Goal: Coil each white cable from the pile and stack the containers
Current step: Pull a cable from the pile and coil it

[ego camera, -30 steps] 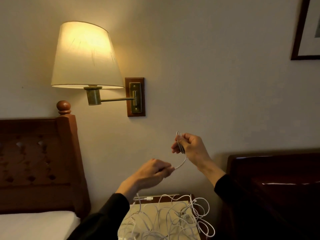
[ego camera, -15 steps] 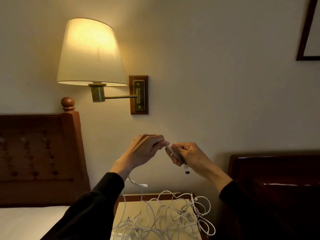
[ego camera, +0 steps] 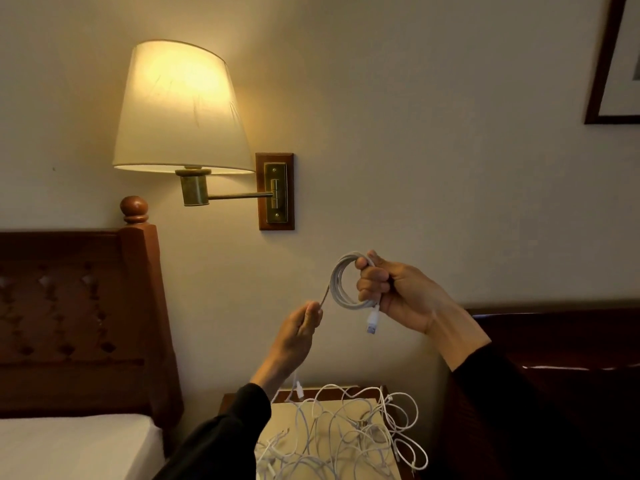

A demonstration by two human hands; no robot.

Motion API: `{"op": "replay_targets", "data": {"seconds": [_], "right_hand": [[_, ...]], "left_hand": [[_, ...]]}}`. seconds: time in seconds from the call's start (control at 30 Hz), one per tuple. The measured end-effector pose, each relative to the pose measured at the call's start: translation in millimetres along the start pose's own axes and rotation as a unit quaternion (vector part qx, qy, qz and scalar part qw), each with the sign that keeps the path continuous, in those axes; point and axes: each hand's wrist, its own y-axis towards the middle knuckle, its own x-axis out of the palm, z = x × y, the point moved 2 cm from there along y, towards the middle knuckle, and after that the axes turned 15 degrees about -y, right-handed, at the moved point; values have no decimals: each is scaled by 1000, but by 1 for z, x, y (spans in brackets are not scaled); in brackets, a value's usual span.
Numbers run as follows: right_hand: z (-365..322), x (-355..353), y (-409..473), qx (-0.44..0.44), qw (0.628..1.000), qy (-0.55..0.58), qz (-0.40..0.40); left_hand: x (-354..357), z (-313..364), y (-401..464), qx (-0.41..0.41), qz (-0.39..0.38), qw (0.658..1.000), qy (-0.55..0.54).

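Since half a second ago: hands parted, loops now visible.
Right hand (ego camera: 391, 294) clamps coiled white cable (ego camera: 341, 282) above pile (ego camera: 346, 431); left hand (ego camera: 299, 329) pinches its tail. Feed slack evenly, keep loops matched, connector (ego camera: 373, 320) free.

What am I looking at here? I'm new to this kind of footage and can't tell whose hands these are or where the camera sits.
There is no machine. A person wears one wide-angle camera on the head, so this single view looks forward and down at their own two hands in black sleeves. The right hand grips a round coil of white cable, with a plug hanging below it. The left hand pinches the loose strand that runs up into that coil. Below, on a small wooden bedside table, lies a tangled pile of white cables. On the wall hangs a lit lamp with a cream shade, and a dark wooden headboard stands to the left.
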Motion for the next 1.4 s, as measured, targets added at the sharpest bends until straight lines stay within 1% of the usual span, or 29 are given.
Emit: {"op": "replay_targets", "data": {"seconds": [0.07, 0.13, 0.23, 0.3, 0.33, 0.4, 0.43, 0.47, 0.5, 0.57, 0.63, 0.7, 0.73, 0.8, 0.83, 0.87, 0.97, 1.03, 1.07, 1.1, 1.13, 1.17, 1.23, 1.3, 1.33, 1.4], "right_hand": [[-9, -1, 2, -18, 1000, 6, 5], [-12, -4, 6, -27, 999, -15, 22], [-13, -12, 8, -43, 998, 3, 46], [-14, -20, 8, -50, 997, 33, 58], [-14, -24, 7, -47, 996, 42, 62], [-13, -28, 6, -41, 996, 48, 65], [-11, -29, 6, -40, 996, 49, 65], [-9, -30, 8, -38, 996, 47, 66], [-7, -29, 9, -35, 996, 40, 69], [-2, -27, 13, -24, 996, 20, 80], [2, -24, 16, -18, 996, 9, 92], [5, -25, 17, -17, 994, 11, 107], [5, -27, 16, -19, 993, 16, 114], [3, -32, 15, -21, 992, 29, 121], [2, -34, 14, -20, 992, 36, 120], [2, -35, 14, -16, 992, 42, 117], [7, -34, 13, -2, 994, 48, 101], [10, -30, 12, 5, 996, 32, 86], [11, -27, 12, 5, 997, 18, 81], [12, -25, 13, 5, 997, 3, 79], [14, -24, 14, 3, 997, -9, 82], [14, -22, 15, -3, 996, -19, 88], [15, -22, 16, -22, 992, -56, 114], [14, -21, 16, -40, 979, -136, 148], [15, -20, 15, -48, 968, -186, 164], [17, -16, 14, -65, 945, -266, 181]], "left_hand": [[0, -25, -16, -35, 13, 999, -4], [0, -39, -26, -67, 28, 997, -23], [-1, -30, -25, -65, 14, 997, -30], [-9, -24, -21, -39, -7, 999, 31], [-15, -27, -19, -44, -23, 996, 72], [-26, -39, -14, -96, -75, 980, 157], [-29, -44, -13, -133, -110, 963, 208], [-29, -48, -13, -161, -133, 946, 248], [-27, -49, -13, -175, -140, 938, 263], [-19, -45, -16, -180, -138, 945, 236], [-11, -36, -23, -173, -155, 953, 194], [-6, -26, -32, -155, -172, 966, 119], [-4, -21, -39, -145, -174, 972, 59], [-5, -18, -51, -137, -136, 979, -64], [-9, -18, -55, -142, -97, 980, -96], [-13, -19, -60, -154, -65, 980, -108], [-23, -28, -62, -239, 24, 964, -114], [-26, -31, -57, -249, 72, 960, -107], [-27, -28, -50, -235, 76, 966, -72], [-28, -23, -42, -213, 64, 975, 0], [-28, -17, -35, -186, 32, 978, 94], [-28, -10, -29, -165, -20, 970, 178], [-22, 8, -23, -159, -146, 928, 304], [-12, 37, -22, -173, -255, 879, 364], [-7, 54, -21, -166, -301, 862, 372], [2, 93, -18, -97, -363, 855, 357]]}}
